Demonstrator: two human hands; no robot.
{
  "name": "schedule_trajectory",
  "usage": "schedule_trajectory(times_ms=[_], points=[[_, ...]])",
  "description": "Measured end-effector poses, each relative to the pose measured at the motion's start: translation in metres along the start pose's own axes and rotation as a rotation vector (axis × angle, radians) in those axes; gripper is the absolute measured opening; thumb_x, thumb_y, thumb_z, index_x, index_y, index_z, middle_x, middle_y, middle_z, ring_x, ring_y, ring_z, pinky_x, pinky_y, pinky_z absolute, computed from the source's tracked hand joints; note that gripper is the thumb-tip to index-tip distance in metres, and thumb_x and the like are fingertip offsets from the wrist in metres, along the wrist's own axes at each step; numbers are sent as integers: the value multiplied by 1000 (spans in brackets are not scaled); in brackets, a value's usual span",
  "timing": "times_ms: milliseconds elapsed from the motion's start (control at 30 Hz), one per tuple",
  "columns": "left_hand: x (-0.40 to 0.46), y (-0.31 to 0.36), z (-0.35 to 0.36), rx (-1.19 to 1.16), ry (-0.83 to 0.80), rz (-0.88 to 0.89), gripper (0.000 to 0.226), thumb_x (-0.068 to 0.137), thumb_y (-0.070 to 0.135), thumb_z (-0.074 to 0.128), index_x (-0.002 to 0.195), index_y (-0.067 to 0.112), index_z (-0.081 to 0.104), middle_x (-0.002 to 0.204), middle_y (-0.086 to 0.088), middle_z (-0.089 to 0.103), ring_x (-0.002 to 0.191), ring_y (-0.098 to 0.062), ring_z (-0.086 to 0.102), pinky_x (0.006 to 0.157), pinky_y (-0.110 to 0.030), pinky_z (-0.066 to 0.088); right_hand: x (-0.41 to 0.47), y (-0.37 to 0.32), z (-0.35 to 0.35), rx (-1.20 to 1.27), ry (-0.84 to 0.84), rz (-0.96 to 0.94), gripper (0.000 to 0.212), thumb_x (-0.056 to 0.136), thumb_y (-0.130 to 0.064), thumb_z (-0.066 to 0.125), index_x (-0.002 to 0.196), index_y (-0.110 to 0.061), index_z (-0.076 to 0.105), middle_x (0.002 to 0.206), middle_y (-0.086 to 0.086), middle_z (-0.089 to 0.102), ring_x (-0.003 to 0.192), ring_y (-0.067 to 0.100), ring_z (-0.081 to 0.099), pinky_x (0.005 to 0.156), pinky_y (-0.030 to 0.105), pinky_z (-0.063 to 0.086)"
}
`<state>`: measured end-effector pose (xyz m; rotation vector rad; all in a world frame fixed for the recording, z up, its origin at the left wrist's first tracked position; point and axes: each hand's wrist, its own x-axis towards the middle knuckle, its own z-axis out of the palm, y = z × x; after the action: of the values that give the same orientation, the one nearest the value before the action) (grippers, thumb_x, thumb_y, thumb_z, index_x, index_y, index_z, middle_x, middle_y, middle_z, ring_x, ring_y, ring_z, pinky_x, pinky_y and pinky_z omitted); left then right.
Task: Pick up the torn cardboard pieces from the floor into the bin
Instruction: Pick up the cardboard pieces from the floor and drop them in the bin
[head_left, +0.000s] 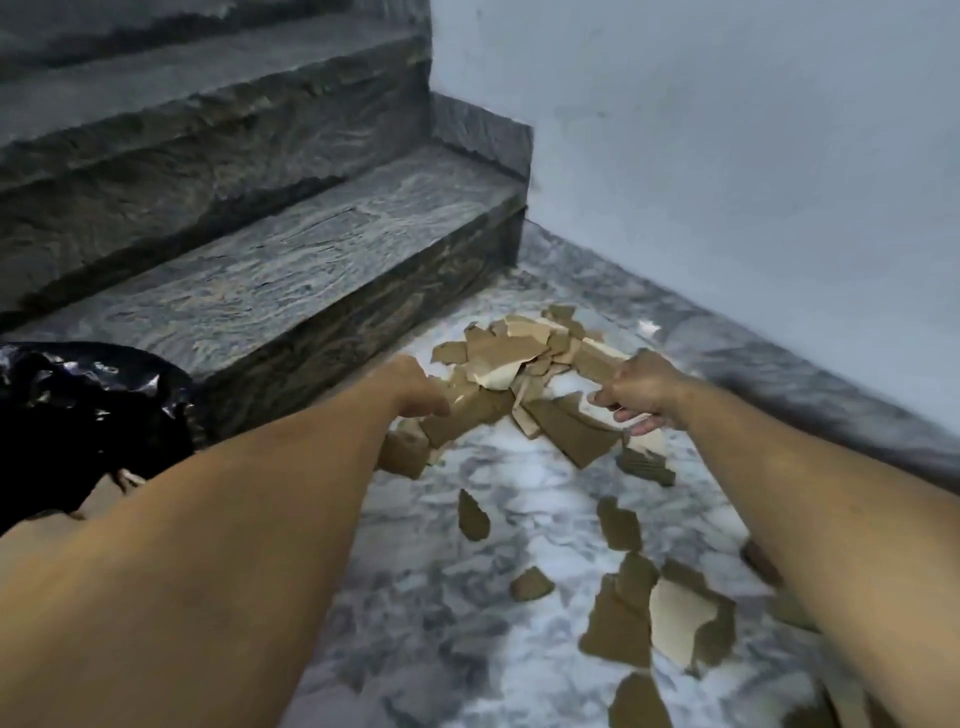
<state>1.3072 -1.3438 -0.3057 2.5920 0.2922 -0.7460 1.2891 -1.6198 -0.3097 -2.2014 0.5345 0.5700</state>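
A heap of torn brown cardboard pieces (524, 358) lies on the marble floor near the bottom stair. My left hand (410, 387) is closed on cardboard pieces (467, 410) at the heap's left side. At the right side, my right hand (639, 392) grips a cardboard strip (597, 361), fingers curled. More loose cardboard pieces (670, 613) are scattered across the floor nearer to me. The bin lined with a black plastic bag (88, 415) stands at the left edge, behind my left forearm.
Dark stone stairs (291, 270) rise on the left, right behind the bin. A pale wall (727, 182) with a grey skirting closes the right side. White-grey marble floor (488, 525) spreads between my arms.
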Motion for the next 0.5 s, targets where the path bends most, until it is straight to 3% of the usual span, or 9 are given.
schedule_trajectory(times_ms=[100,167,233,300,367,400,500], points=[[30,-10,39,-88,10,-132,54,75,33,79,113,3,56,109,-11,58,94,-26,58,69,-29,44,35,32,8,-126,5,43,34,84,-25,75,106,-2,63,105,12,65,94,26,64,64,32,55],[49,-21,63,-180,23,-235,66,72,37,80,120,2,51,105,-11,55,97,-26,57,76,-31,49,53,51,14,-241,35,82,49,83,-32,74,120,-2,60,124,11,59,118,31,55,84,33,53],[66,-30,83,-232,38,-365,105,61,57,76,141,7,29,139,-18,39,124,-36,44,100,-43,45,70,72,23,-265,74,143,81,74,-46,76,140,-10,44,137,14,50,127,34,48,101,37,45],[91,-43,100,-140,69,-462,122,51,81,56,150,24,13,158,-17,6,141,-48,11,112,-58,24,87,90,28,-253,129,245,109,61,-67,71,150,-22,25,151,18,37,138,39,34,113,51,31],[88,-39,100,-107,113,-491,122,52,90,46,152,32,7,159,-14,-11,143,-48,-3,112,-61,12,94,97,30,-227,140,293,110,70,-69,67,154,-26,10,160,21,11,147,41,10,118,57,13],[86,-32,100,-164,130,-474,120,57,88,50,152,31,4,158,-15,-17,144,-47,-4,114,-58,12,94,95,31,-215,135,290,108,75,-66,65,155,-25,5,161,21,5,148,40,5,119,56,10],[90,-9,110,-230,143,-396,118,56,79,66,149,34,10,157,-14,-19,143,-45,4,114,-53,19,108,92,48,-233,104,211,102,74,-64,65,154,-27,13,162,14,6,148,40,8,118,54,15]])
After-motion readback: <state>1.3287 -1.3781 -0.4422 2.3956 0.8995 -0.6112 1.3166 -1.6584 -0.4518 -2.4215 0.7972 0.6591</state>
